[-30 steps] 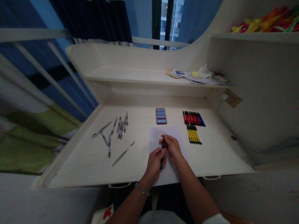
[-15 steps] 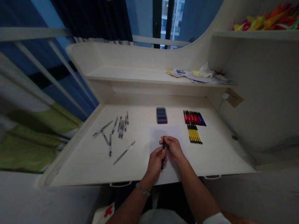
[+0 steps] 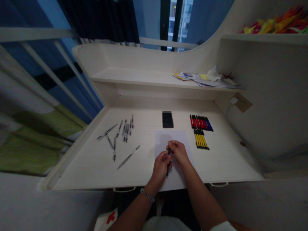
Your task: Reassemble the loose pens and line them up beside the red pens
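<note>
- Clear pens (image 3: 124, 134) are lying loose on the surface (image 3: 79, 173), well apart from the hands.
- The left hand (image 3: 160, 168) is wrapping its fingers round the lower end of a black pen (image 3: 167, 171), steadying it over a white paper sheet (image 3: 166, 139).
- The right hand (image 3: 179, 153) is pinching the pen's upper end between its fingers.
- Red-and-blue pens (image 3: 201, 123) and yellow pens (image 3: 201, 141) are sitting in separate tight rows, sorted by colour.

We look down on a white built-in desk (image 3: 72, 166) with a shelf (image 3: 134, 75), beside a pale rail (image 3: 36, 34). Past a dark curtain (image 3: 98, 19), the dim window (image 3: 181, 22) seems to show an apartment block.
</note>
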`<state>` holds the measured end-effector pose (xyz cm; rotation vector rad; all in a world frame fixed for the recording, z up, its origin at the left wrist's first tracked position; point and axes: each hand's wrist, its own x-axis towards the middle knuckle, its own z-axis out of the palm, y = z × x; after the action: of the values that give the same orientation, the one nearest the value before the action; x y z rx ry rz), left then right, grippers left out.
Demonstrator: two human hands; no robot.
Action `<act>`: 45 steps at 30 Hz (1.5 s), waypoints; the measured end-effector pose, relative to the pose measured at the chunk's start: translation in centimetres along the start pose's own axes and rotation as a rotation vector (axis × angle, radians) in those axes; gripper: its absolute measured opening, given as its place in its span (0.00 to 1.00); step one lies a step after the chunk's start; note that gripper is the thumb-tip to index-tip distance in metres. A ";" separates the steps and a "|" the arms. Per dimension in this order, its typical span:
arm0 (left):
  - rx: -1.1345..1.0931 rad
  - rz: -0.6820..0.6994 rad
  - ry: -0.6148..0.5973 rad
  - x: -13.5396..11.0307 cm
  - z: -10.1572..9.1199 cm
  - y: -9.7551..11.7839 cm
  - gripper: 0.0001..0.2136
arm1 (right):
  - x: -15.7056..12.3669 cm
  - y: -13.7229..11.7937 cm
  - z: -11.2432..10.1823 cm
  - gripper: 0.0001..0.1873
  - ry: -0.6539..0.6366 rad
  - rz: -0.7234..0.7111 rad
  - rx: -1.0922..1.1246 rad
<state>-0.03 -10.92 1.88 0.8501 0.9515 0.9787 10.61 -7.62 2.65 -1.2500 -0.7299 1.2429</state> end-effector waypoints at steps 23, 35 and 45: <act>-0.019 -0.014 -0.010 -0.2 -0.1 -0.2 0.17 | 0.8 -1.3 -0.6 0.20 0.009 -0.017 -0.077; 0.009 -0.008 0.033 -0.9 -1.9 -0.2 0.17 | 3.9 -2.5 -1.6 0.19 0.193 -0.170 -0.486; -0.066 -0.019 0.102 0.1 -2.5 -0.7 0.19 | 2.4 1.4 0.4 0.10 0.100 -0.216 -1.295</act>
<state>-2.15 -10.64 0.32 0.7404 1.0066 1.0397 10.44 -5.44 0.96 -2.1314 -1.6547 0.4172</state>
